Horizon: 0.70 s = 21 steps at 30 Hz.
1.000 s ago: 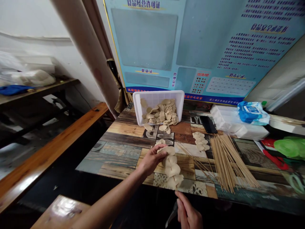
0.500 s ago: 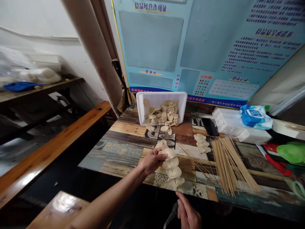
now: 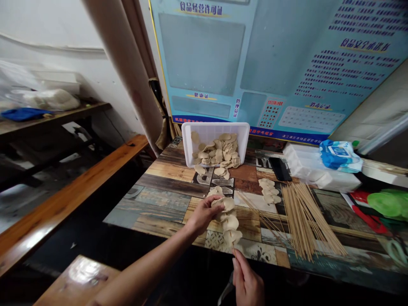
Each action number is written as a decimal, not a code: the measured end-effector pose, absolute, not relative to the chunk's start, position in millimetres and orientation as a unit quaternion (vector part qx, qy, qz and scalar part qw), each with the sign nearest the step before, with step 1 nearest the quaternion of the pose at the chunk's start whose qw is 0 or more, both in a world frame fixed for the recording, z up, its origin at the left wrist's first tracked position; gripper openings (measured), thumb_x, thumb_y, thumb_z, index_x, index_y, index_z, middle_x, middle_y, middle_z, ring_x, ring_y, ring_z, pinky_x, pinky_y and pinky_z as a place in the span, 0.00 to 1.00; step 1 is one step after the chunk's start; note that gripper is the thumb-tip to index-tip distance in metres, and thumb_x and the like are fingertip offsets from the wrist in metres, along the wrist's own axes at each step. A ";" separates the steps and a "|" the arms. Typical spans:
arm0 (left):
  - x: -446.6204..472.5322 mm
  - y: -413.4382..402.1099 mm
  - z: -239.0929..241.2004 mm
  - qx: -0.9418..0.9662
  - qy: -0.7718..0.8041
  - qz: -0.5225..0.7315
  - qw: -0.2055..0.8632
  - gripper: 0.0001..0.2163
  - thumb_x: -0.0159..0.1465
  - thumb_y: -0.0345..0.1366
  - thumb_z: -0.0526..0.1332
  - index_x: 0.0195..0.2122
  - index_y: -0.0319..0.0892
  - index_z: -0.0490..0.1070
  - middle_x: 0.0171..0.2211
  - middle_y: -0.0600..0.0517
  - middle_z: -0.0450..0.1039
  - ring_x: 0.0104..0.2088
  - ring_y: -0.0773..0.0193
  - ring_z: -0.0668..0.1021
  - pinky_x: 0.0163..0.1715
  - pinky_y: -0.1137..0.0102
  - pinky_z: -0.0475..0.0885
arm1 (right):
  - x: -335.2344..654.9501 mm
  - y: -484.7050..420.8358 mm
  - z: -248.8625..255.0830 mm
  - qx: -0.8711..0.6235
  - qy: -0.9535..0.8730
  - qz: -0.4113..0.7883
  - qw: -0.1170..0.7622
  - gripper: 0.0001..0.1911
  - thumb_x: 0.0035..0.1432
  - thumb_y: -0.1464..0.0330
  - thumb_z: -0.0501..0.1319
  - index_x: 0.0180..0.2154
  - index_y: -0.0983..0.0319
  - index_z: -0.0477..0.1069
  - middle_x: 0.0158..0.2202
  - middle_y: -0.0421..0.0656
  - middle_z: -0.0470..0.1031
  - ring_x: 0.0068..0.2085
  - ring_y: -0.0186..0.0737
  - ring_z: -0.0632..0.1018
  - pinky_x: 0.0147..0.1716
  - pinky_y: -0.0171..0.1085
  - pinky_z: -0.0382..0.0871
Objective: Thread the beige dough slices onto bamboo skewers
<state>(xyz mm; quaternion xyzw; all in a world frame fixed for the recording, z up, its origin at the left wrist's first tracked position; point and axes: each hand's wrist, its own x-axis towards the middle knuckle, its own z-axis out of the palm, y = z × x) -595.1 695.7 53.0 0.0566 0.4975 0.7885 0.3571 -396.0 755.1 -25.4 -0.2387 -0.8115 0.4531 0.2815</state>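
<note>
Over the table's front edge, my left hand (image 3: 203,214) is closed, thumb and fingers pinching the topmost of several thin, pale, round slices (image 3: 230,223). These overlap in a row along a bamboo skewer (image 3: 233,247). Below them my right hand (image 3: 247,278) is closed around the skewer's lower end. What food the slices are, I cannot tell. Just beyond my left fingers lie more pale slices (image 3: 216,191), partly hidden by the hand. Another threaded-looking row of slices (image 3: 269,191) rests further right.
A white plastic bin (image 3: 184,146) on its side holds many slices, with a few loose slices (image 3: 222,172) in front. Rightward lie a pile of bamboo skewers (image 3: 307,221), a phone (image 3: 280,169), a blue wipes pack (image 3: 339,155) and a green bag (image 3: 387,205). A blue poster (image 3: 204,55) stands behind.
My right hand has moved slightly up and left with the skewer. The slices sit closer together below my left hand, which stays nearly in place.
</note>
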 end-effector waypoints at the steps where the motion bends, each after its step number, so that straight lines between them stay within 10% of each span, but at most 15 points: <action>1: -596.1 695.3 53.6 0.051 0.490 0.791 0.361 0.19 0.40 0.36 0.76 0.34 0.39 0.76 0.27 0.54 0.74 0.24 0.71 0.72 0.26 0.76 0.65 | -397.2 754.8 -23.8 -0.238 -0.812 0.454 0.280 0.23 0.64 0.55 0.50 0.46 0.60 0.78 0.38 0.49 0.82 0.20 0.34 0.76 0.25 0.30 0.73; 9: -601.1 684.0 59.7 0.041 0.434 0.761 0.481 0.21 0.40 0.38 0.76 0.35 0.39 0.74 0.30 0.51 0.75 0.27 0.65 0.76 0.29 0.70 0.72 | -392.6 754.3 -24.3 -0.225 -0.768 0.544 0.253 0.24 0.63 0.54 0.52 0.45 0.63 0.78 0.15 0.39 0.69 0.16 0.31 0.70 0.20 0.28 0.68; 21: -588.2 690.4 43.0 -0.007 0.399 0.809 0.432 0.19 0.44 0.34 0.75 0.37 0.37 0.75 0.31 0.52 0.78 0.28 0.67 0.77 0.31 0.73 0.72 | -385.0 760.1 -16.7 -0.255 -0.770 0.554 0.186 0.28 0.62 0.50 0.50 0.45 0.62 0.77 0.12 0.35 0.63 0.15 0.30 0.68 0.19 0.28 0.65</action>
